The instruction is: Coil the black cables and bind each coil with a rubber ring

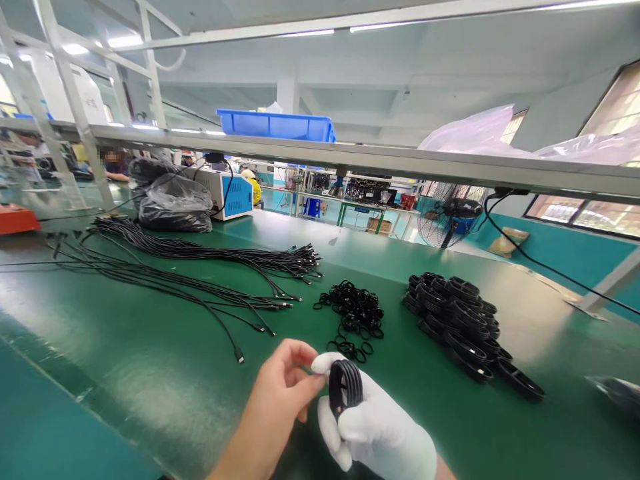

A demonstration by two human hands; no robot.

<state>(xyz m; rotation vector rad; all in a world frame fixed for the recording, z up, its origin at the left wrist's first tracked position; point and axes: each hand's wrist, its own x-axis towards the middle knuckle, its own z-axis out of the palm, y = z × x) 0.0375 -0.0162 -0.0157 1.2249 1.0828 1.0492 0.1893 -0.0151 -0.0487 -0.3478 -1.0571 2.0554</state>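
Observation:
My right hand, in a white glove, is closed around a small coil of black cable, wound in several turns. Bare, my left hand meets it from the left. Its thumb and forefinger are bent toward each other at the coil's left edge, close to the gloved fingertip. Whatever lies between those fingers is hidden. Just beyond both hands is a loose heap of black rings. Uncoiled black cables with metal plugs lie to the left, their ends pointing right.
Coiled black cables are piled on the green table at right. A plastic-wrapped bundle and a blue-and-white machine stand at back left. Overhead, a shelf carries a blue bin. Behind the table is a fan.

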